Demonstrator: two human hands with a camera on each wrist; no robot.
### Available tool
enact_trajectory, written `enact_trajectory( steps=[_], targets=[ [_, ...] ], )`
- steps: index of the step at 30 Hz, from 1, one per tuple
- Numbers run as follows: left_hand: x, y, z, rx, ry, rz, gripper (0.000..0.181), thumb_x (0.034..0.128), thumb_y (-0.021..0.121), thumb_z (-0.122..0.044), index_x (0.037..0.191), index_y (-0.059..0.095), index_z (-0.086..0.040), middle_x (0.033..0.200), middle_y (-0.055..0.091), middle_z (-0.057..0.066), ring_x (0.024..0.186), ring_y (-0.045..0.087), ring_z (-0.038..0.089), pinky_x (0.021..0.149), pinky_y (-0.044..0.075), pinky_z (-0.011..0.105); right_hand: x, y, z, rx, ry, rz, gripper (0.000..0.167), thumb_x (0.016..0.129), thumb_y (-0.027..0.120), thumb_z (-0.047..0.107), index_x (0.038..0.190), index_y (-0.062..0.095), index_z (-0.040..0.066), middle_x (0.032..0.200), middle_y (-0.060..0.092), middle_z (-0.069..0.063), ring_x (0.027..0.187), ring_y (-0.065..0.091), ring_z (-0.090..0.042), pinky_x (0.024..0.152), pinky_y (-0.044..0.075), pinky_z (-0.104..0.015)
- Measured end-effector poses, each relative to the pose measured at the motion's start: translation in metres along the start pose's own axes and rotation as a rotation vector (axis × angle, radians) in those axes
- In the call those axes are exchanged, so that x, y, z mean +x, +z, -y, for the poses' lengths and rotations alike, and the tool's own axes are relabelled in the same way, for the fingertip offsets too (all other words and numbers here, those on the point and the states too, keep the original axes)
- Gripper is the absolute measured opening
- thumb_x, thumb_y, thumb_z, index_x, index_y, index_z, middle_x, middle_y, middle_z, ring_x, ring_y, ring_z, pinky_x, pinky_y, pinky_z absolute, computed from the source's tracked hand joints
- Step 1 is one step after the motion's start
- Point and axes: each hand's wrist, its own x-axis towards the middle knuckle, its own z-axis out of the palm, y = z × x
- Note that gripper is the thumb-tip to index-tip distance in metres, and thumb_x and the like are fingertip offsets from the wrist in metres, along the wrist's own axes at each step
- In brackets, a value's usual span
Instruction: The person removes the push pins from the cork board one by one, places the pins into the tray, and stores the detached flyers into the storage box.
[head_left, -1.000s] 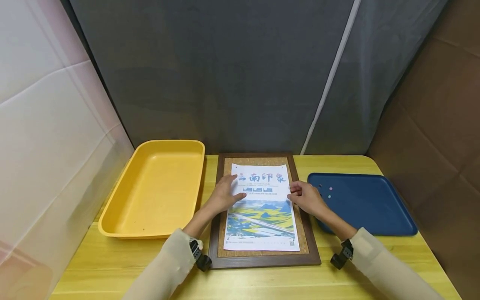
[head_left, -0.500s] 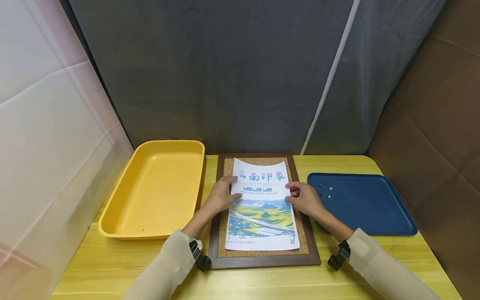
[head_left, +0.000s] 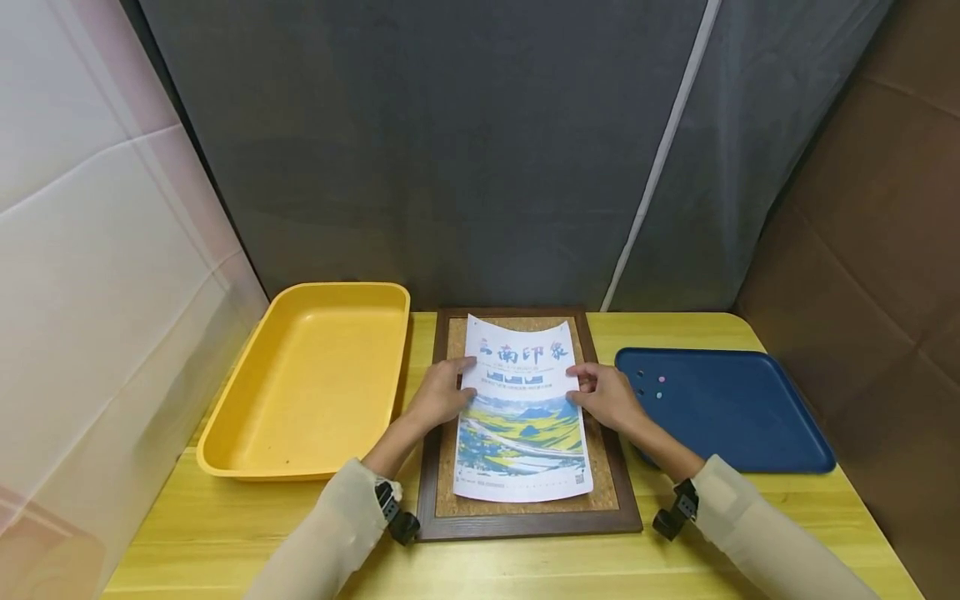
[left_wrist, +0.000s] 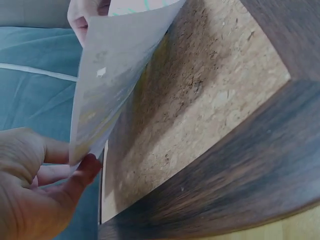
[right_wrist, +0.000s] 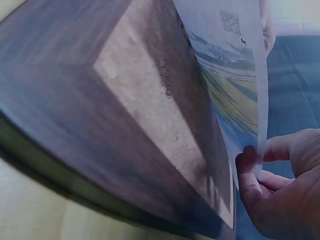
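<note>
A printed paper poster (head_left: 525, 433), with a blue and yellow landscape under a line of large characters, is held over a wood-framed cork board (head_left: 611, 467). My left hand (head_left: 438, 392) pinches its left edge between thumb and fingers, and my right hand (head_left: 606, 397) pinches the right edge. Both wrist views show the sheet bowed and lifted off the cork (left_wrist: 215, 100), which lies bare beneath it and in shadow. Small holes or marks show near the poster's corners.
A deep yellow tray (head_left: 300, 477) stands left of the board on the wooden table (head_left: 525, 575). To the right lies a dark blue tray (head_left: 735, 408) with several small round pieces (head_left: 661, 380) near its left end. A grey curtain (head_left: 450, 150) hangs behind.
The poster, which lay nearly flat on the cork board a second ago, has lifted and bowed upward. Its top edge has shifted away from me, and both hands have moved slightly with it.
</note>
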Motion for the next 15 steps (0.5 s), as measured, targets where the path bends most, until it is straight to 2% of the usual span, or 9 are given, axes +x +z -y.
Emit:
enact_trajectory(
  steps=[3, 7, 12, 15],
  targets=[
    [0.000, -0.003, 0.000, 0.003, 0.004, -0.007, 0.055, 0.0930, 0.072, 0.005, 0.145, 0.057, 0.011, 0.146, 0.060, 0.030, 0.124, 0.065, 0.033, 0.097, 0.056, 0.044, 0.001, -0.002, 0.004, 0.021, -0.008, 0.009, 0.034, 0.092, 0.078, 0.003, 0.125, 0.073, -0.002, 0.075, 0.064, -0.004, 0.061, 0.052, -0.015, 0.051, 0.039, -0.027],
    [0.000, -0.009, -0.002, -0.001, 0.025, -0.034, 0.053, 0.0932, 0.072, 0.004, 0.144, 0.058, 0.011, 0.144, 0.061, 0.030, 0.107, 0.066, 0.030, 0.084, 0.055, 0.037, 0.003, -0.003, 0.012, 0.028, -0.027, 0.001, 0.035, 0.091, 0.078, 0.004, 0.125, 0.073, -0.002, 0.075, 0.065, -0.004, 0.059, 0.050, -0.015, 0.050, 0.036, -0.027],
    [-0.003, -0.019, -0.005, -0.024, 0.032, -0.052, 0.054, 0.0944, 0.071, 0.004, 0.146, 0.056, 0.011, 0.145, 0.059, 0.032, 0.099, 0.069, 0.030, 0.073, 0.056, 0.031, 0.004, -0.004, 0.024, 0.038, -0.027, 0.001, 0.036, 0.092, 0.078, 0.007, 0.127, 0.072, 0.000, 0.082, 0.070, -0.007, 0.062, 0.053, -0.016, 0.052, 0.038, -0.028],
    [-0.005, -0.026, -0.006, -0.010, 0.024, -0.068, 0.054, 0.0954, 0.071, 0.002, 0.147, 0.056, 0.010, 0.148, 0.058, 0.031, 0.101, 0.068, 0.031, 0.075, 0.055, 0.031, 0.005, -0.003, 0.033, 0.052, -0.024, 0.008, 0.037, 0.093, 0.078, 0.009, 0.128, 0.072, 0.000, 0.084, 0.070, -0.008, 0.065, 0.055, -0.017, 0.053, 0.040, -0.030]
  ],
)
